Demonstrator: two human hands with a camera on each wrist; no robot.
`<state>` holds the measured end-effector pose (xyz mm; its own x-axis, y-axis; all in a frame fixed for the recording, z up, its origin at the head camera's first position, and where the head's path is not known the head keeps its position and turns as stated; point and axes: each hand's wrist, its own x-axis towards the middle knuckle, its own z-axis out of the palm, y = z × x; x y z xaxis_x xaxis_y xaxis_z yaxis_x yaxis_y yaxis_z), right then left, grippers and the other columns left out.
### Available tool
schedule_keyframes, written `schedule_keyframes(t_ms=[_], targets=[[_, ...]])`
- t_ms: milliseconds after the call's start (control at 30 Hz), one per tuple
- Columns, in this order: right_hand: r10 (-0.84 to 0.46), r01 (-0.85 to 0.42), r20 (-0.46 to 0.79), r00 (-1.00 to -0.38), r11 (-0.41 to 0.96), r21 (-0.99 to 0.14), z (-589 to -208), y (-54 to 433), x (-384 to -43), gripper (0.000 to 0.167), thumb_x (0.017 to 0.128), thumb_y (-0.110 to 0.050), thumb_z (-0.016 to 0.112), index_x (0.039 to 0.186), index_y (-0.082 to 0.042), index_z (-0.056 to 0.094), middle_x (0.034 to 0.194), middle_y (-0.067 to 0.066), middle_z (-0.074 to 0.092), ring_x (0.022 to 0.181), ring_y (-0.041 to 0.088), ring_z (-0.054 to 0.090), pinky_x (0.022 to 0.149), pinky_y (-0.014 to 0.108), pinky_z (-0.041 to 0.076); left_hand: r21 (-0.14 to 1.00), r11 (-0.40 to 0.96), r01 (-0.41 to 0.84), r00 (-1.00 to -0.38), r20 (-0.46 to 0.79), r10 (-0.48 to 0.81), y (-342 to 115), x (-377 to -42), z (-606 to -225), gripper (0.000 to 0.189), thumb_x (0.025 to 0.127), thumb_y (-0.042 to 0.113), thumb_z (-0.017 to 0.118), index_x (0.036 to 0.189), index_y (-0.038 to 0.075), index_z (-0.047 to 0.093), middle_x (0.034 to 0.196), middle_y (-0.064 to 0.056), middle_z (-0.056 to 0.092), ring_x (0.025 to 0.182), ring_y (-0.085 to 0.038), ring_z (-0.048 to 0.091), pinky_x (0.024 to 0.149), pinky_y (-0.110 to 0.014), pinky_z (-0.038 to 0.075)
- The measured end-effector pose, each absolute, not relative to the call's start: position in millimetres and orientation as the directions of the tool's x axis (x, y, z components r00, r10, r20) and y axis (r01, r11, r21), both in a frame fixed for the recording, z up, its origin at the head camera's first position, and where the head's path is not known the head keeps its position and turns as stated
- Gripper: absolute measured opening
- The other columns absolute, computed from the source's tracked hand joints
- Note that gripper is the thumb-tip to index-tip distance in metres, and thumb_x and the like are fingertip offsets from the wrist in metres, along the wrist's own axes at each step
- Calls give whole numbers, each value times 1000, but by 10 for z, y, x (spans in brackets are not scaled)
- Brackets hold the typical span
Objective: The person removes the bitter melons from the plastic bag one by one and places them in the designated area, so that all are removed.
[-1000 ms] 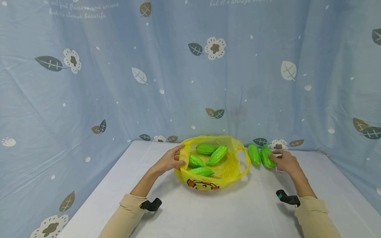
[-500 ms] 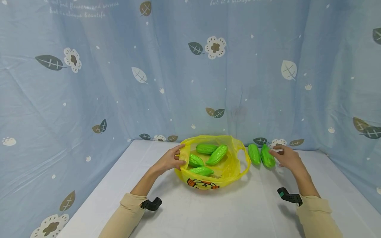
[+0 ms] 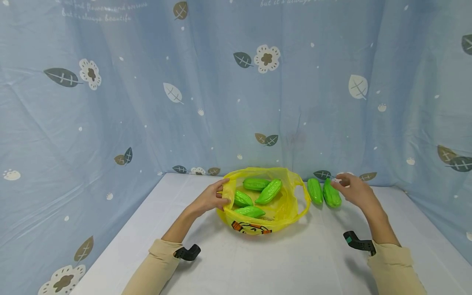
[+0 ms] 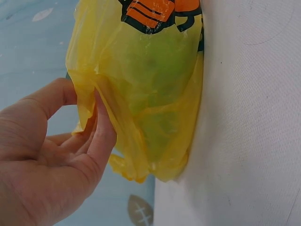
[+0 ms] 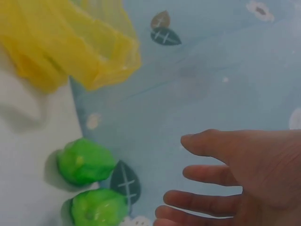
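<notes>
A yellow plastic bag (image 3: 284, 209) with an orange-and-black print stands on the white table, its mouth spread. Several shiny green bitter melons (image 3: 268, 191) lie inside. My left hand (image 3: 209, 198) pinches the bag's left rim between thumb and fingers; in the left wrist view the yellow film (image 4: 96, 70) is folded between them. Right of the bag, two more bitter melons lie side by side, one near the handle (image 3: 314, 191) and one farther right (image 3: 332, 194). My right hand (image 3: 355, 191) hovers above and right of them, fingers spread and apart from both in the right wrist view.
A blue curtain (image 3: 214, 102) with leaves and flowers hangs behind and beside the white table (image 3: 258, 266). The bag's right handle loop (image 3: 306, 200) sticks out towards the two loose melons. Black camera mounts (image 3: 188, 253) sit on both wrists.
My right hand has come off the rightmost bitter melon and lifted slightly up and right. That melon lies almost unmoved. My left hand and the bag have stayed as they were.
</notes>
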<state>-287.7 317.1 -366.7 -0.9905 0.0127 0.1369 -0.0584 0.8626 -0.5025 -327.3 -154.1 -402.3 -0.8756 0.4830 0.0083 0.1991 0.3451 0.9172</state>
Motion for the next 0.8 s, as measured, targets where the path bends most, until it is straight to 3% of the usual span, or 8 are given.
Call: schedule_keyframes(t_ms=[233, 800], targets=[[-5, -85, 165, -986, 873, -481, -3506, 3057, -2810, 69, 99, -52, 48, 138, 5, 47, 127, 37, 56, 111, 53, 56, 78, 59, 51, 922, 339, 186, -880, 3, 474, -1538, -3269, -4010, 83, 87, 9, 67, 157, 14, 22, 140, -17, 53, 106, -23, 66, 73, -35, 59], [-71, -160, 213, -974, 886, -436, -3318, 2838, -2657, 65, 97, -50, 52, 135, 3, 52, 118, 30, 64, 106, 48, 61, 75, 56, 53, 921, 341, 189, -879, 3, 478, -1538, -3282, -4022, 84, 87, 8, 67, 157, 12, 21, 141, -20, 52, 104, -22, 66, 73, -35, 59]])
